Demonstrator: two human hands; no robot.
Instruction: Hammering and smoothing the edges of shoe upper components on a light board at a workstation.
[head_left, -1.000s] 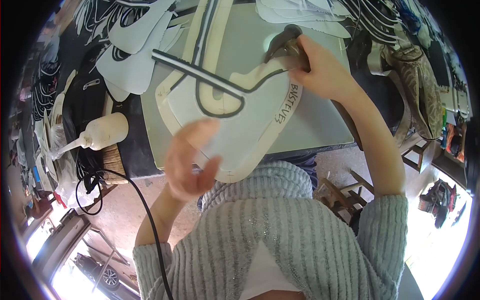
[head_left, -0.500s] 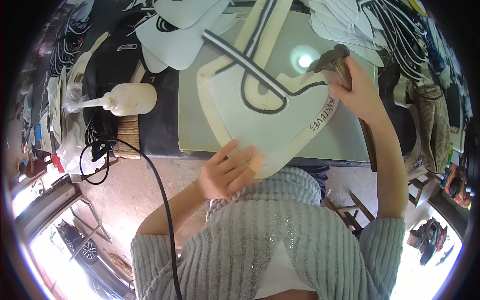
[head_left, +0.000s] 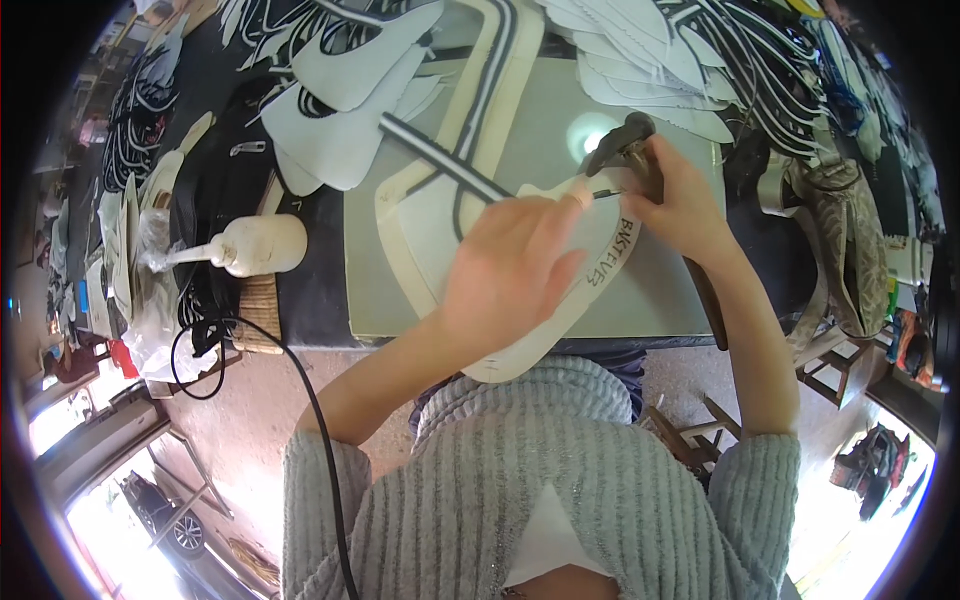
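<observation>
Lying on the mat: a cream shoe-upper panel (head_left: 590, 285) is being kept flat on the grey-green work mat (head_left: 650, 290), its lower curve overhanging the table's near edge toward the person's grey knitted sweater (head_left: 540, 490); dark handwriting is being shown along its right arm.
Left hand: the left hand (head_left: 510, 265) is being pressed palm-down on the middle of the panel, fingers spread and flat, nothing being gripped; the fingertips are being pointed toward the tool.
Right hand: the right hand (head_left: 672, 205) is being clenched around a dark hand tool (head_left: 625, 150), its thin tip being held at the panel's upper right edge, just beside the left fingertips.
Strip: a grey strip with a dark stripe (head_left: 440, 160) is being laid diagonally across the panel's upper part, its lower end being hidden under the left hand.
Frame-shaped piece: a long cream piece with a dark band (head_left: 490, 80) is being left above the panel, at the mat's far edge.
Bottle: a white squeeze bottle (head_left: 250, 245) is being left on its side to the left of the mat, nozzle pointing left.
Cut pieces: pale grey cut shapes (head_left: 350, 120) are being stacked beyond the mat on the left, and more white ones (head_left: 640, 70) on the right.
Cable: a black cable (head_left: 310, 400) is being hung from the table's left edge down past the sweater.
</observation>
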